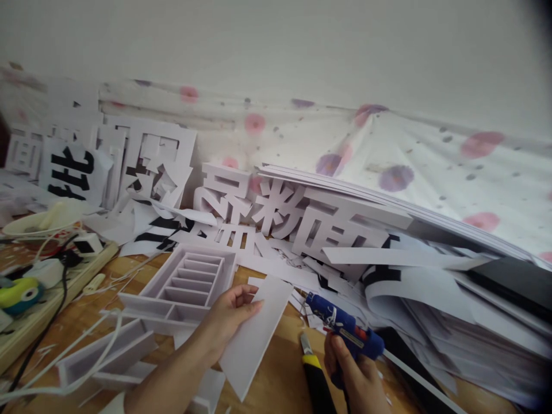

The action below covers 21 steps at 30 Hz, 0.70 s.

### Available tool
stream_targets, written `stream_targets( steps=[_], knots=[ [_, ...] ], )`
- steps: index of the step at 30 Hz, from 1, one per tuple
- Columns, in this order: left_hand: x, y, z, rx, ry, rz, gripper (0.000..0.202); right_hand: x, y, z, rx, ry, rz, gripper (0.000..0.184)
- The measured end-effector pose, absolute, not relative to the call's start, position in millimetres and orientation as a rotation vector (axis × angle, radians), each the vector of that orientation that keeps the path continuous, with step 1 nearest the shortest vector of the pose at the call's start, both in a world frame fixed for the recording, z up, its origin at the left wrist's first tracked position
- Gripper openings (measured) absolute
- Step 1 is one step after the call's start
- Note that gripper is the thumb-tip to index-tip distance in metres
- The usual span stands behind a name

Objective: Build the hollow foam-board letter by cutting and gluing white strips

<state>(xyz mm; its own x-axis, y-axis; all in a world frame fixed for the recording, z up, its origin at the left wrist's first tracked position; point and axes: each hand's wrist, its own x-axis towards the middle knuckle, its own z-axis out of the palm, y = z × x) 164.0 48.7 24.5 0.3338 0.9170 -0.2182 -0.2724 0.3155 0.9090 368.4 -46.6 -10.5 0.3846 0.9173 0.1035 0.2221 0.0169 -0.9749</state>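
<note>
In the head view, the left hand (228,319) pinches a white board (261,339) near its upper left edge, the thumb on the face and the other fingers curled, their grip partly hidden. The board is tilted over the wooden table (282,376), near the middle of the view. The right hand (356,374) is closed around the handle of a blue glue gun (345,328); whether a finger presses the trigger cannot be told. The nozzle points left, close to the board's upper right corner, and a white glue stick (420,382) runs out from the gun's back end. A knife (314,374) with a black and yellow handle lies between the board and the right hand. Left of the board sits a white frame (149,305) with compartments, and a smaller frame (107,345) lies nearer, partly behind the left forearm. A power strip (77,290) stretches along the far left. Behind, white cut-out characters (278,207) stand before a flowered sheet (293,135), and curled paper (414,293) lies to the right.
</note>
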Motion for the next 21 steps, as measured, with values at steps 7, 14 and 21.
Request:
stream_targets(
  steps=[7,14,21],
  knots=[
    [163.5,47.6,23.5,0.914,0.884,0.937,0.041,370.6,-47.4,-18.2,-1.456,-1.021,0.777,0.052],
    [164.0,48.1,26.6,0.900,0.891,0.946,0.045,373.0,-49.0,-19.7,-1.473,-1.061,0.767,0.050],
    [165.1,48.7,27.0,0.874,0.893,0.968,0.044,374.3,-48.7,-20.7,-1.515,-1.054,0.827,0.050]
  ],
)
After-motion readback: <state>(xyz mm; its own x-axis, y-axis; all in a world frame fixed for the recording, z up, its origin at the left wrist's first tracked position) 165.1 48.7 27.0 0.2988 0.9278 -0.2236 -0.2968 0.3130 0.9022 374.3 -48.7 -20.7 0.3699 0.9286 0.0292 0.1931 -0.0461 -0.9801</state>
